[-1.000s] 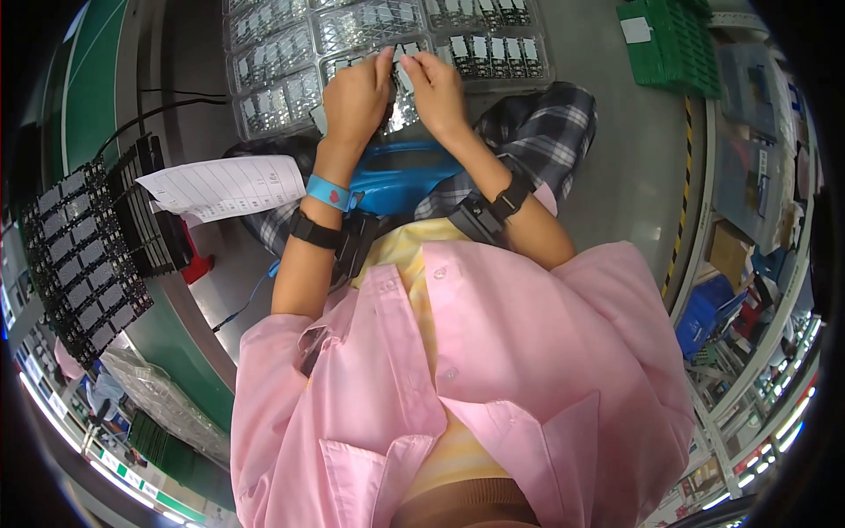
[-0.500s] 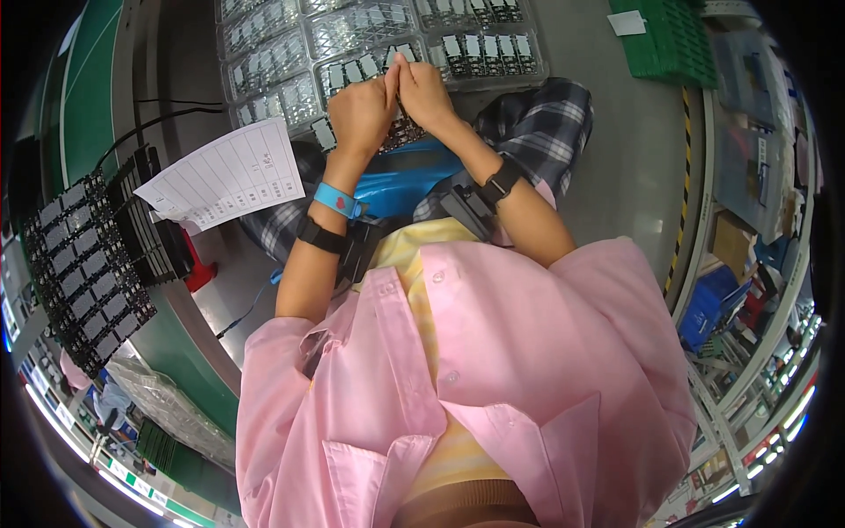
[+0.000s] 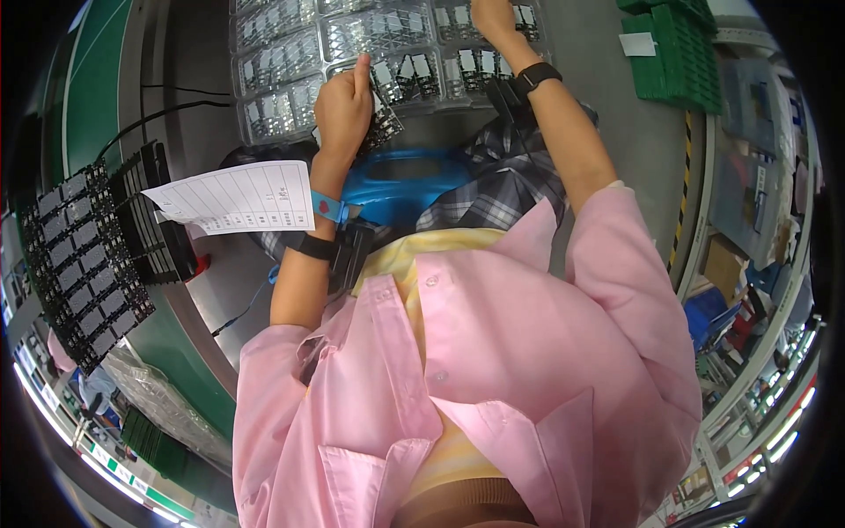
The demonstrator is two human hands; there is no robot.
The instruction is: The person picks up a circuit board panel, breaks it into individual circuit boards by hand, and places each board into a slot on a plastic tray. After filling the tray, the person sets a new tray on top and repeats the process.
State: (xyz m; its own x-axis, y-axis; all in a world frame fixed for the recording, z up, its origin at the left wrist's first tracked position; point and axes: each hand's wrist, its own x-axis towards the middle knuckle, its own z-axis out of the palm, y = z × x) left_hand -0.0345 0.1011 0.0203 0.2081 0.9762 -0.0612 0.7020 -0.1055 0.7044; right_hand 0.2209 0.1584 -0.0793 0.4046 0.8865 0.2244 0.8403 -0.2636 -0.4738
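My left hand (image 3: 343,110) is closed round a dark circuit board panel (image 3: 385,123), with the thumb pointing up. The panel hangs tilted at the near edge of a clear plastic tray (image 3: 442,104), and part of it is hidden behind the hand. Small circuit boards (image 3: 414,75) with white rectangles stand in rows in the tray's compartments. Over the far right compartment is my right hand (image 3: 495,19), partly cut off by the upper edge of the picture. Its fingertips do not show, so what they touch or hold cannot be made out.
A printed paper sheet (image 3: 233,201) juts out left of my left wrist. Beyond it stands a large panel of boards (image 3: 84,264) beside a black rack (image 3: 158,216). A blue stool (image 3: 396,189) lies below the tray. Green crates (image 3: 669,62) and shelving are at right.
My hands were together over the tray's near middle; now they are apart. The right hand has moved away to the far right compartment, while the left stays near with the panel.
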